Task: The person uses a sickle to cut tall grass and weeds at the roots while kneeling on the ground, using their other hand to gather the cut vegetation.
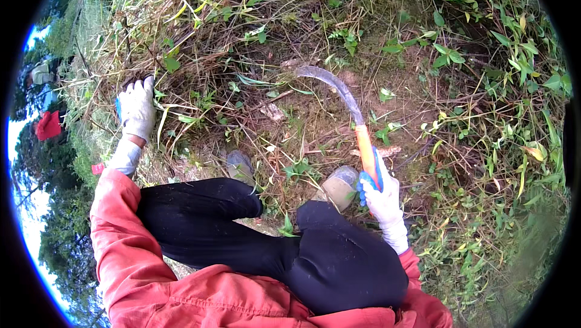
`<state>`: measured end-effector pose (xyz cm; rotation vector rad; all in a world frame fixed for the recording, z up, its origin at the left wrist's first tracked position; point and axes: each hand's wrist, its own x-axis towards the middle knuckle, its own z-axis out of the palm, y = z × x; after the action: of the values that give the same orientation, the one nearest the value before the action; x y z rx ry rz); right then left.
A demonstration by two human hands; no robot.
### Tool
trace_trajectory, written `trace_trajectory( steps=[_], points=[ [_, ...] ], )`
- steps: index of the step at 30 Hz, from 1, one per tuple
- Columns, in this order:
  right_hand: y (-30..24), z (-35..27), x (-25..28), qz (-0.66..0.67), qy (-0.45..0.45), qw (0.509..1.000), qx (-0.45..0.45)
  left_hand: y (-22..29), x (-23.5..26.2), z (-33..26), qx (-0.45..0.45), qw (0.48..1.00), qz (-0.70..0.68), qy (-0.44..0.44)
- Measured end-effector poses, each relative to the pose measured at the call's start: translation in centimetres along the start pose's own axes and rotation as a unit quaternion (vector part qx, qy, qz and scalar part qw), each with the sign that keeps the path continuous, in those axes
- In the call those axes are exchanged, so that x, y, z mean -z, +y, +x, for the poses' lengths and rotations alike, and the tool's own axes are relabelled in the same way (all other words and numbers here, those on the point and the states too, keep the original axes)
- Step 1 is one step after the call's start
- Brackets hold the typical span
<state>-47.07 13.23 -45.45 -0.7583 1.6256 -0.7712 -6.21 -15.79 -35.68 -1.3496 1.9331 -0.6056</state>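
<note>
My right hand (380,193), in a white glove with blue on the palm side, is wrapped round the orange handle of a sickle (365,149). Its curved grey blade arcs up and to the left, just above the ground, and the tip lies near some dry litter. At the left, my left hand (138,110) wears a matching glove. Its fingers are curled into the edge of a heap of dry stalks (187,65) and seem to grip some of them. The fingertips are partly hidden there.
My two boots (340,186) stand on bare soil (321,122) strewn with litter. Green leafy plants (448,55) grow at the far right, with tangled vines (472,164) down the right side. Trees (72,231) and a red item (48,126) show at the left rim.
</note>
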Motion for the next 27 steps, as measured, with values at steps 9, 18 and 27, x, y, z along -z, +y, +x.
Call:
trace_trajectory(
  steps=[9,18,27],
  points=[
    [-4.5,1.5,-2.1,-0.127,0.093,0.977,0.141,11.3,-2.0,3.8,-0.444,0.884,-0.124,0.079],
    [-5.2,1.6,-5.3,-0.188,0.041,0.98,0.05,-5.9,-21.6,4.8,-0.184,0.978,-0.1,-0.011],
    [-11.9,0.6,-4.4,-0.215,0.025,0.976,0.002,-8.8,-30.3,10.9,-0.059,0.981,0.037,-0.183]
  ],
)
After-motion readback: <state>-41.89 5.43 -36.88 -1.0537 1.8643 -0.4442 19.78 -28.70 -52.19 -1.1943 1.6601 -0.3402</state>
